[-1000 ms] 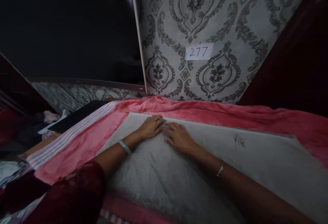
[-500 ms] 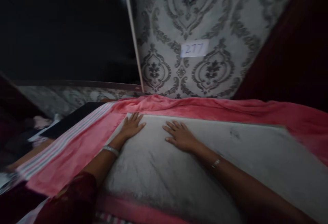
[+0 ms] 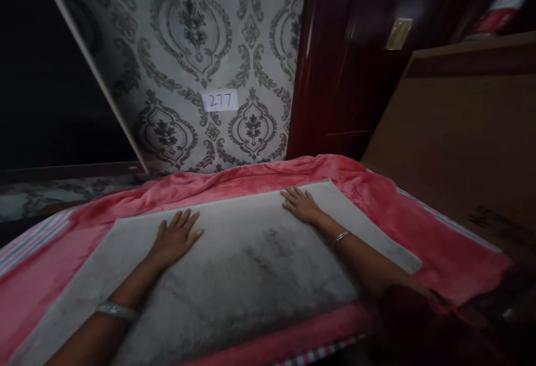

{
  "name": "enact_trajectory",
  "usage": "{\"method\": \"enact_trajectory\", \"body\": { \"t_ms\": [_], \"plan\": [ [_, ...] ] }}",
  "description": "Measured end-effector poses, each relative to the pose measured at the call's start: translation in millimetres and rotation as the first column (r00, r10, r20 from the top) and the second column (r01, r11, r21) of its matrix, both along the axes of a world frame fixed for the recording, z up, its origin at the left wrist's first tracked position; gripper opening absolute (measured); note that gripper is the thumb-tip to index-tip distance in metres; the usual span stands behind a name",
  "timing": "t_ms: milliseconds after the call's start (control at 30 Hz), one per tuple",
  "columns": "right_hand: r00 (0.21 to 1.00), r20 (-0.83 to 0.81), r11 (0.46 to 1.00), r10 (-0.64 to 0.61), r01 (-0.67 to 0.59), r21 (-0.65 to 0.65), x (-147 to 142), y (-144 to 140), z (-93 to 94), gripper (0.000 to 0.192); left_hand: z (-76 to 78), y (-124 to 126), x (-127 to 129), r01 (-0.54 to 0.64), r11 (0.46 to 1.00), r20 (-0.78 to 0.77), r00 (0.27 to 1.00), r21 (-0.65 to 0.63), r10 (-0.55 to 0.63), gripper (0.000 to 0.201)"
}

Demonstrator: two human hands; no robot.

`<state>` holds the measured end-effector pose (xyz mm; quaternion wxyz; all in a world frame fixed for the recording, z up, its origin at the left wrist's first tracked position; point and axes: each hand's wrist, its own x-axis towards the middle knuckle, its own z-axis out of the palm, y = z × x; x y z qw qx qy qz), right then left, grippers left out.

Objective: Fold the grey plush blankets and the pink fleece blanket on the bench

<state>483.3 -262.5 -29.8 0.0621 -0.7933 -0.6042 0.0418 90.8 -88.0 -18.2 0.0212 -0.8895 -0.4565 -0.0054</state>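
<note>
Left hand (image 3: 176, 236) flat, palm down, fingers spread, pressed on grey fluffy rectangular cloth (image 3: 251, 265), left-centre part. Right hand (image 3: 300, 204) also flat w/ fingers open, on far right part of same cloth, near its back edge. Hands well apart, nothing pinched. Silver bangle (image 3: 117, 311) on left wrist, thin bracelet (image 3: 341, 236) on right. Grey cloth lying spread over pink plush blanket (image 3: 377, 198). Behind: grey damask-pattern wall (image 3: 188, 48) w/ white paper label "277" (image 3: 220, 100); dark red wood door (image 3: 335, 76) at right.

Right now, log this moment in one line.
left hand: flat on grey cloth | right hand: flat near far edge | beneath: pink blanket
</note>
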Motion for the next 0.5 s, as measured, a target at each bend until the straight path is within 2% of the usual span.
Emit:
{"method": "enact_trajectory", "body": {
  "t_ms": [100,233,333,500],
  "plan": [
    [0.997,0.018,0.997,-0.071,0.07,0.026,47,-17,-5.6,0.058,-6.8,-10,12,0.027,0.999,0.006,1.0,0.033,-0.027,0.063],
    [0.977,0.041,0.978,-0.208,0.206,0.033,93,-31,-12.4,0.058,-4.2,-3,6,0.023,1.0,-0.004,1.0,-0.008,-0.023,0.064],
    [0.97,0.026,0.97,-0.242,0.241,0.037,111,-36,-17.3,0.059,2.4,5,-5,-0.024,1.0,-0.038,0.999,-0.014,0.023,0.064],
    [0.969,-0.025,0.964,-0.246,0.247,0.094,119,-39,-19.0,0.058,8.3,11,-22,-0.181,0.983,-0.089,0.979,0.033,0.183,0.06]
  ]
}}
